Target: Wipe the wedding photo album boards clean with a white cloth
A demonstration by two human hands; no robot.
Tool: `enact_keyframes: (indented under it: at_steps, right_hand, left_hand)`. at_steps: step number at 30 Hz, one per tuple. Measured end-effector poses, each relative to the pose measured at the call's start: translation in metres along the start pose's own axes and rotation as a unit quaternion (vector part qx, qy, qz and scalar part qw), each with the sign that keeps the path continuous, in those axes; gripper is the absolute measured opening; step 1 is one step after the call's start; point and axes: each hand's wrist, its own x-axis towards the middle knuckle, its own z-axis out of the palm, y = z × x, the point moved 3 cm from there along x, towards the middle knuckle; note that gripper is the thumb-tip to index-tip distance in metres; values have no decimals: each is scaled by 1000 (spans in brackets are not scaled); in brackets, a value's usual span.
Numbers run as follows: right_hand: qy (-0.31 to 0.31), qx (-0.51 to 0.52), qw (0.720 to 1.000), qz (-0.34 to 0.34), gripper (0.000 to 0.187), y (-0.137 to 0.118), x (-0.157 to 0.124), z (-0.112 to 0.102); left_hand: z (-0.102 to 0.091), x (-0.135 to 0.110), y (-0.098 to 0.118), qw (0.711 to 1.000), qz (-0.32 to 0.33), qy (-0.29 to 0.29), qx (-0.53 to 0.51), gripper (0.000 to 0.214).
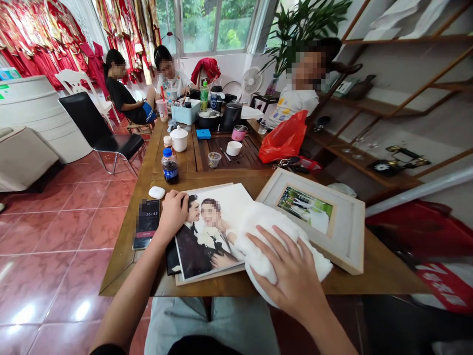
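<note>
A large wedding photo (210, 236) of a couple lies on the wooden table before me, with a pale board and a dark edge showing beneath it. My left hand (174, 212) grips its upper left edge, fingers curled over the border. Over the photo's right side, my right hand (288, 264) holds a bunched white cloth (254, 229), its fingers spread across the top and the thumb toward me. Part of the photo is hidden under the cloth. To the right lies a white-framed picture (347, 236) with a smaller outdoor photo in it, partly behind the cloth.
Left of the photo lie a phone (146, 222) and a white earbud case (157, 192). Beyond stand a blue-capped bottle (170, 167), a lidded white cup (179, 139) and a small bowl (234, 148). A red plastic bag (286, 140) sits at right. Several people sit farther back.
</note>
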Motion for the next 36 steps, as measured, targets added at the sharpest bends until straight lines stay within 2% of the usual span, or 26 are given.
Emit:
enact_keyframes:
  at_steps: [6, 15, 21, 24, 29, 36]
  right_hand:
    - [22, -3, 999, 41, 54, 23, 12, 6]
    - [44, -7, 999, 20, 61, 1, -11, 1]
    - [61, -12, 998, 28, 58, 21, -11, 3]
    - [58, -23, 997, 43, 55, 23, -6, 2]
    - [24, -20, 999, 31, 53, -8, 7, -2]
    - [-79, 52, 991, -98, 79, -79, 28, 5]
  left_hand:
    - [0, 0, -1, 1000, -3, -4, -3, 25]
    - [0, 0, 2, 1000, -3, -5, 3, 26]
    - [0, 0, 2, 1000, -3, -2, 6, 25]
    - [0, -1, 2, 1000, -6, 1, 13, 25]
    - [1, -2, 2, 1000, -12, 2, 18, 24]
    - [1, -2, 2, 1000, -7, 6, 10, 25]
